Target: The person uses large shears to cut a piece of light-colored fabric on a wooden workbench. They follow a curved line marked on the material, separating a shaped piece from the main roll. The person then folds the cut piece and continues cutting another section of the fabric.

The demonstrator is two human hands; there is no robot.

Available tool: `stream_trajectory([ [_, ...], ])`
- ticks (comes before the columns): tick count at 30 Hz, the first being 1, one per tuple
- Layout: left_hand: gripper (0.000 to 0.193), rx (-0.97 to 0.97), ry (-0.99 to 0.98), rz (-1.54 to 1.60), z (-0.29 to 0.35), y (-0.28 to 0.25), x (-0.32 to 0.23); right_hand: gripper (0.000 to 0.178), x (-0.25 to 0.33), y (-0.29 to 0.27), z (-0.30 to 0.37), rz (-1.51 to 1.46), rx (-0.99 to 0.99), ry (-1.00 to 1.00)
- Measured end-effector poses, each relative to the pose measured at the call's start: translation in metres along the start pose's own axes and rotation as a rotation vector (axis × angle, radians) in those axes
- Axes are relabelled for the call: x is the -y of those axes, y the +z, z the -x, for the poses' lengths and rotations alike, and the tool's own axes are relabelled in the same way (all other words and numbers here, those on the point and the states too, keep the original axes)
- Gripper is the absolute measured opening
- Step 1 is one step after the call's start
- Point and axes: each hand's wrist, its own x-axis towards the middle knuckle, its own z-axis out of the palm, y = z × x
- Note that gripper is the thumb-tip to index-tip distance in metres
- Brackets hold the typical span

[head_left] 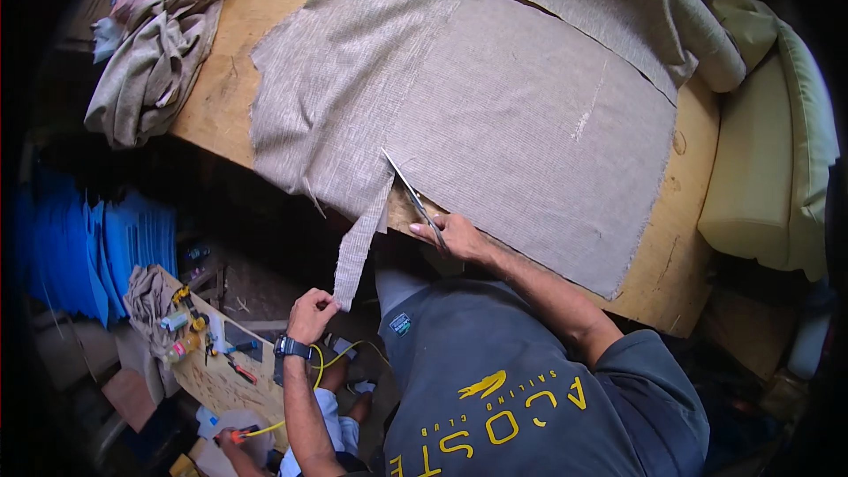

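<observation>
The right hand (459,236) is closed around the handles of the scissors (413,196), whose blades point up into the grey fabric (530,115) at its near edge. The left hand (311,314) pinches the lower end of a narrow strip (358,252) that hangs from this fabric. The fabric lies flat on the wooden tabletop (680,247). Left of the fabric, a crumpled cloth (155,62) rests on the tabletop corner.

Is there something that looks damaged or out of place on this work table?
Nothing looks damaged. A narrow strip of the grey fabric hangs off the wooden table edge, held by the left hand, beside the scissors in the right hand. A crumpled cloth lies at the far left corner.
</observation>
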Motion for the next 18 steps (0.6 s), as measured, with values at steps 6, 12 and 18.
stream_trajectory([
  [6,0.019,0.195,0.097,-0.102,-0.057,-0.076,0.044,0.065,-0.009,0.018,0.003,0.021,-0.113,-0.057],
  [12,0.013,-0.116,0.215,-0.461,-0.146,-0.165,0.054,0.056,0.025,0.044,0.018,-0.137,-0.192,0.033],
  [18,0.024,-0.381,0.654,-0.335,-0.208,-0.155,-0.04,0.06,0.024,0.071,0.012,-0.303,-0.194,0.112],
])
